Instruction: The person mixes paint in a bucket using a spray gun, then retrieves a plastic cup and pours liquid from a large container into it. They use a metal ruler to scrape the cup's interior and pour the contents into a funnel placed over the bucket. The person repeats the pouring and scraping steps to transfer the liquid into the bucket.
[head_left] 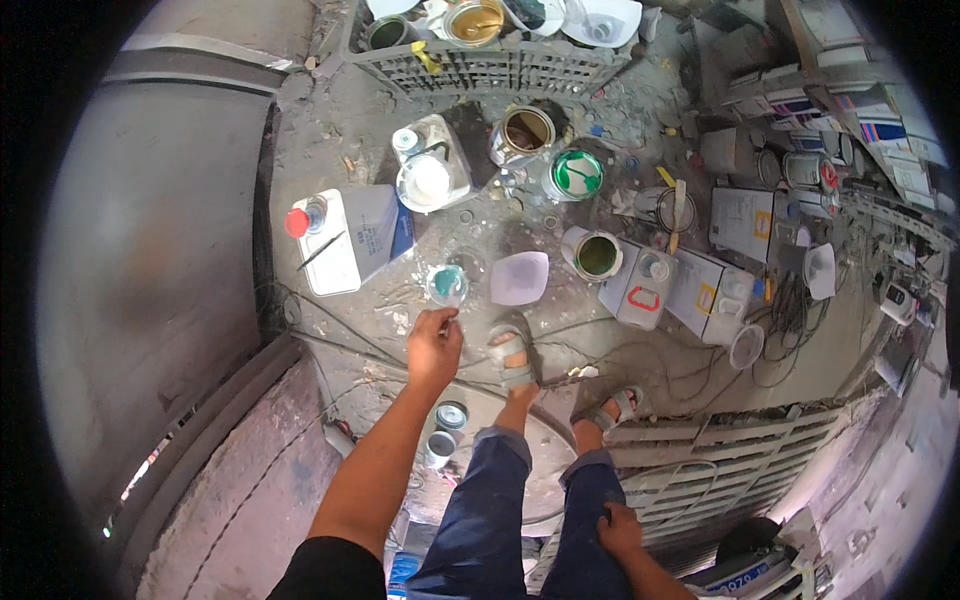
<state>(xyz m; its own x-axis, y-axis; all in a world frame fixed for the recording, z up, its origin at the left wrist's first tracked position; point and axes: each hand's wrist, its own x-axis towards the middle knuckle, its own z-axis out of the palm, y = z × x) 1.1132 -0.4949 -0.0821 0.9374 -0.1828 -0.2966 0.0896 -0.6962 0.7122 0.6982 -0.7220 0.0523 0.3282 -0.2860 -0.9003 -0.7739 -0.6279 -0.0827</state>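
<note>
My left hand (pixel 435 346) reaches out over the floor, its fingers pinched together at the near rim of a small clear cup with teal paint (pixel 447 282). Something thin and pale shows between the fingertips and the cup; I cannot make out what it is. My right hand (pixel 620 530) rests on my right trouser leg (pixel 590 495), fingers lying against the cloth and holding nothing. Just right of the cup is a pale, square-sided plastic tub (pixel 520 277). To its right stands an open can of dark green paint (pixel 597 256).
A metal canister with a red cap (pixel 335 240), a white jug (pixel 432 165), a brown paint can (pixel 523 135) and a green-smeared can (pixel 575 175) stand beyond. A crate (pixel 490 68) holds more pots. Cables (pixel 690 370) trail right. Slatted pallet (pixel 730 450) lies near right.
</note>
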